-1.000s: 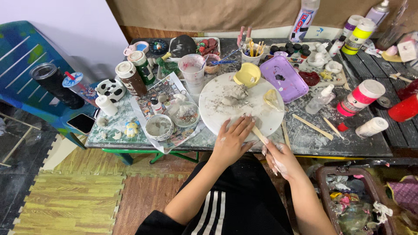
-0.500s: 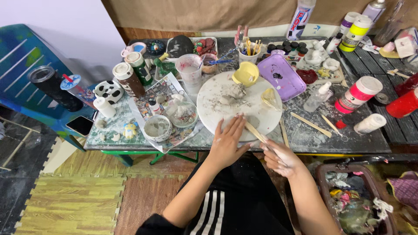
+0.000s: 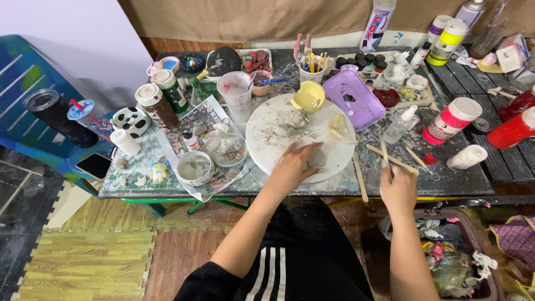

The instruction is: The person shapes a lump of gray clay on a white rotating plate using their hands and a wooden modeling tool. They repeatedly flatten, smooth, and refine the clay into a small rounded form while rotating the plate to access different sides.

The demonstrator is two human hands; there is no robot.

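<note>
Left hand [image 3: 291,167] rests fingers-down on a grey clay lump [image 3: 316,158] at the near edge of the round white board [image 3: 267,146] on the table [image 3: 446,178]. Right hand [image 3: 398,188] grips a wooden stick [image 3: 384,151], upright, right of the board.

premises: a small craft or pottery hobby workspace, apparently domestic. evidence: a dark work table [image 3: 468,178] smeared with clay residue and crowded with materials; a round white turntable board [image 3: 334,161] carrying grey clay lumps [image 3: 287,129]; a purple paint palette [image 3: 356,97]; a cup of brushes and sticks [image 3: 312,68]; small dark paint pots [image 3: 359,58]; squeeze bottles [image 3: 451,120] of colour; a bowl of grey slip [image 3: 194,167]. interlocking foam floor mats [image 3: 83,262] lie underfoot.
</note>
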